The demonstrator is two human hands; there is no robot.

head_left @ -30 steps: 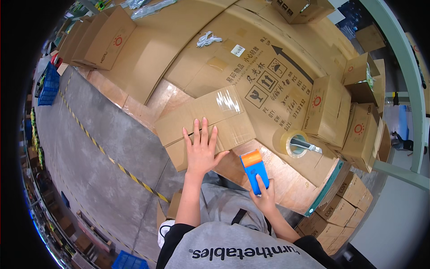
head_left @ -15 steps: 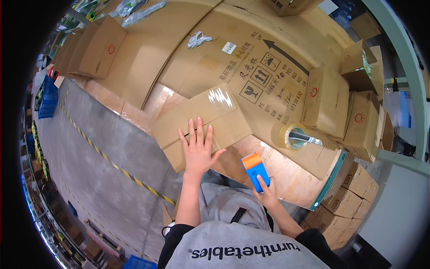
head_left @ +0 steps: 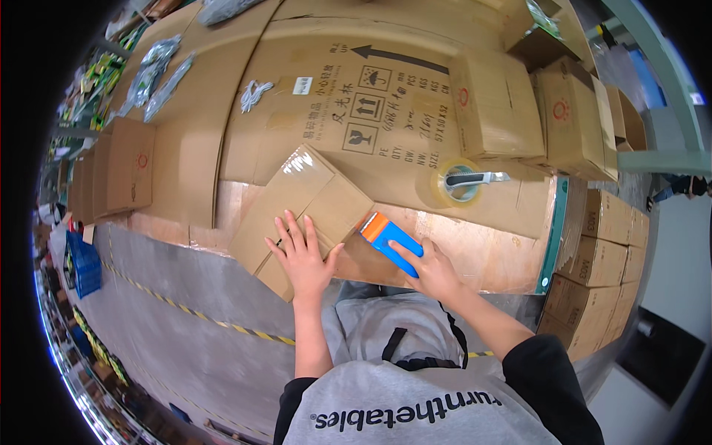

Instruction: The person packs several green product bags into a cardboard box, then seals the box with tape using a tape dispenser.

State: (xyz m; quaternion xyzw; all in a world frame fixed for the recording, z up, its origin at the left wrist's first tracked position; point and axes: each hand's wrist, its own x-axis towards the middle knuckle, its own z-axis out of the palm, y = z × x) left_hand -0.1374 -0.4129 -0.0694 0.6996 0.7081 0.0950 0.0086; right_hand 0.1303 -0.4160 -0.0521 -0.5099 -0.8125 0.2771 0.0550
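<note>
A flat-topped brown cardboard carton lies at an angle near the front edge of the bench, with shiny tape at its far end. My left hand rests on its top near the flap seam, fingers spread. In my right hand is a blue handheld tool with an orange head; its kind I cannot tell. The orange end is close to the carton's right side; whether it touches is unclear. To the right lies a roll of clear tape, with a utility knife lying across it.
A large printed cardboard sheet covers much of the bench. Cartons stand at right, more at left. A white cable bundle and plastic bags lie farther back. Stacked boxes stand beside the bench's right end.
My right hand has brought the blue tool up and left, turning it toward the carton's right side. My left hand remains on the carton. The whole view has turned.
</note>
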